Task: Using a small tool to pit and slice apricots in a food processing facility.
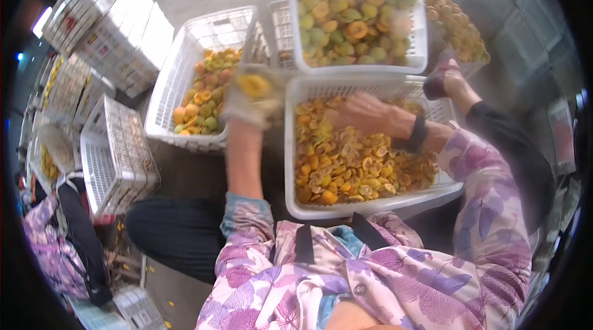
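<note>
My left hand (259, 94), in a soiled light-coloured work glove, is blurred between two white plastic crates. A yellow cut fruit half (254, 85) shows in its grasp. Bare, with a dark band at the wrist, my right hand (368, 112) reaches over the near crate (290, 154). Its fingertips blur into the heap of cut, apricot-like fruit halves (356, 163) there, and whether they hold a piece cannot be made out. Beyond my hands, a higher crate (361, 69) is full of green and yellow fruit (343, 15).
Left of my left hand, a white crate (160, 112) holds orange and green fruit (201, 103). Stacked crates (116, 33) and a tilted crate (99, 168) stand further left. Another person's floral sleeve (51, 246) shows at lower left. More fruit (454, 24) sits at the back right.
</note>
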{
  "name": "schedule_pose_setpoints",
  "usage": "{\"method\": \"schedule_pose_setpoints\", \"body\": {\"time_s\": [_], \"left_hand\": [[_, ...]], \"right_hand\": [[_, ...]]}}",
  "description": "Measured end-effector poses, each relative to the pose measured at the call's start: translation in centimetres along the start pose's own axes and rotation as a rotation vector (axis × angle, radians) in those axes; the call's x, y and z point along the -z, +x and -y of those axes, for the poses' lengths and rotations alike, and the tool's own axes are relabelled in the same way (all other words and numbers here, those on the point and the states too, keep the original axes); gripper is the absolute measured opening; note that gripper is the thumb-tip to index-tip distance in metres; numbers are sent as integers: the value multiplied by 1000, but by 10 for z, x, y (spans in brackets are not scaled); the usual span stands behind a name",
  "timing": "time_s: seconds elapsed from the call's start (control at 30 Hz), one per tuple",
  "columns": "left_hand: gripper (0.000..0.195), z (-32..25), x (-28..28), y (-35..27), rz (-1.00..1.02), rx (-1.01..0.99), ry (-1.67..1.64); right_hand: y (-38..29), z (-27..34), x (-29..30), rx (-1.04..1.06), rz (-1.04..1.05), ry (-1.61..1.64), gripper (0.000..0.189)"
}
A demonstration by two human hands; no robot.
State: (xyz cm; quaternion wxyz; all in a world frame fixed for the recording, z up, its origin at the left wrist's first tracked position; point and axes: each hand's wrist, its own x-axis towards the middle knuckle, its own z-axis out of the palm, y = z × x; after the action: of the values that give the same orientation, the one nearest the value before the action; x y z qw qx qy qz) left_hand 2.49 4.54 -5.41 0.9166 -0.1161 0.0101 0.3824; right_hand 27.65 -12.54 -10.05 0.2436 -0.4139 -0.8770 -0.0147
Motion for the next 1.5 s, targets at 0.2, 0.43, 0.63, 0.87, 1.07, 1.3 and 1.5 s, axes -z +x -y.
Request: {"method": "schedule_pose_setpoints", "body": {"time_s": [0.2, 0.43, 0.63, 0.87, 1.07, 1.3, 1.5], "left_hand": [[26, -139, 48, -22, -215, -503, -87], [40, -60, 47, 12, -179, -176, -191], [19, -4, 33, 10, -93, -157, 273], [9, 34, 14, 1, -203, -161, 535], [28, 44, 37, 2, -129, -164, 647], [40, 60, 16, -6, -9, -171, 768], [44, 56, -17, -30, 15, -273, 917]], "right_hand": [[33, -15, 75, -860, 1101, 396, 31], [32, -117, 71, -1009, -111, -56, 34], [60, -158, 6, -1267, -441, -284, 34], [77, -162, -12, -1194, -536, -350, 36], [76, -114, 30, -922, -635, 592, 34], [141, 21, 62, -884, -102, 901, 31], [139, 52, 77, -786, -236, 856, 25]]}}
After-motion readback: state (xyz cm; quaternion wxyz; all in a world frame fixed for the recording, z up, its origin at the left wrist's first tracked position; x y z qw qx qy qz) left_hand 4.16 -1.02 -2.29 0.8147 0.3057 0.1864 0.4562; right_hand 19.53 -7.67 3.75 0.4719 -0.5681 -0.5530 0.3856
